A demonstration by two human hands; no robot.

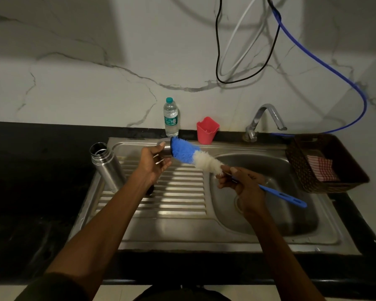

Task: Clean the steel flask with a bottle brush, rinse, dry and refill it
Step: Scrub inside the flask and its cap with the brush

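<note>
The flask (105,165) stands open-mouthed on the ribbed drainboard (178,192) at about nine o'clock of the frame's centre, leaning slightly in the wide-angle view and touched by neither hand. Its position beside the basin (291,213) appears chosen to keep it within reach while its cap is dealt with.

The left hand (155,161) is raised over the drainboard near centre, fingers curled round a short steel piece, judged to be the flask cap (166,146), whose open end faces three o'clock. The right hand (240,181), over the basin at about four o'clock, grips the bottle brush (195,156) where the bristles meet the blue handle; the handle trails out past the hand towards four o'clock. The blue tip of the bristles sits at or in the cap's mouth. How deep it goes cannot be told. The short grip likely gives control for scrubbing a small part.

The step in hand is judged to be brushing the cap; rinsing, drying and refilling remain.

A plastic water bottle (171,117) and a red cup (207,130) stand at twelve o'clock by the wall. The tap (267,116) shows no running water. A basket (326,161) with a checked cloth (320,168) sits at three o'clock.
</note>
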